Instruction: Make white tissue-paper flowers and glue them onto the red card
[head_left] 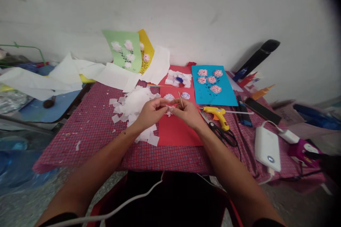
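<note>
My left hand (pixel 152 112) and my right hand (pixel 188 114) meet over a red sheet of card (pixel 177 133). Between their fingertips they pinch a small crumpled piece of white tissue paper (pixel 169 111), partly hidden by the fingers. A thin wooden stick (pixel 180 98) pokes up from between the fingers of my right hand. Just beyond the hands, two round speckled paper flowers (pixel 185 95) lie on the red card. A white paper pad (pixel 172 78) smeared with blue and red paint sits at the card's far end. Left of the card is a heap of white tissue squares (pixel 137 101).
To the right lie a yellow glue gun (pixel 218 116), black-handled scissors (pixel 222 133), a blue card with pink flowers (pixel 205 94) and a white power bank (pixel 267 149). A green flower card (pixel 124 51) leans on the wall. White paper strips (pixel 114 74) spread across the back left.
</note>
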A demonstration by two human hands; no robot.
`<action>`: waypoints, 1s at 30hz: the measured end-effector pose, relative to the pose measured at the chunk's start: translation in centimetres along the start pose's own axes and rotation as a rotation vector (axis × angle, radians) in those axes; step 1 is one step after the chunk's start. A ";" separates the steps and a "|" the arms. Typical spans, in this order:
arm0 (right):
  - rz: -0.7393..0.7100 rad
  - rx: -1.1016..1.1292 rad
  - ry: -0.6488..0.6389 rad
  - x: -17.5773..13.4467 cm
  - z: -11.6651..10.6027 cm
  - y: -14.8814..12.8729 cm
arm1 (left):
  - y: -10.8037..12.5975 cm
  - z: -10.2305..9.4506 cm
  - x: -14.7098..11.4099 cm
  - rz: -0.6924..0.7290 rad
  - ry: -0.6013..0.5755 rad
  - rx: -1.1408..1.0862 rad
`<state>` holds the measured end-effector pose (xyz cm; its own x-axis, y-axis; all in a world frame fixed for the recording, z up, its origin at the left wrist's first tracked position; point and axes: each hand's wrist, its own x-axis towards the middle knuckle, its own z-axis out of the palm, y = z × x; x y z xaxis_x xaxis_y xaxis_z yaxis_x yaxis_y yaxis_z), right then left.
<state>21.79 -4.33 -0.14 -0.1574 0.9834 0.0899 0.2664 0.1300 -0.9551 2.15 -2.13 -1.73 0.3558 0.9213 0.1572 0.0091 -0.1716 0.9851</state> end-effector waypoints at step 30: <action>-0.251 0.138 0.258 -0.4 0.4 -0.3 | 0.4 0.4 0.5 -0.345 0.188 -0.537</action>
<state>21.43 -4.80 0.03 0.0479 0.9251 0.3768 0.1172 0.3694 -0.9218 2.71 -1.86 -1.27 0.2467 0.9456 -0.2120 -0.3908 0.2973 0.8712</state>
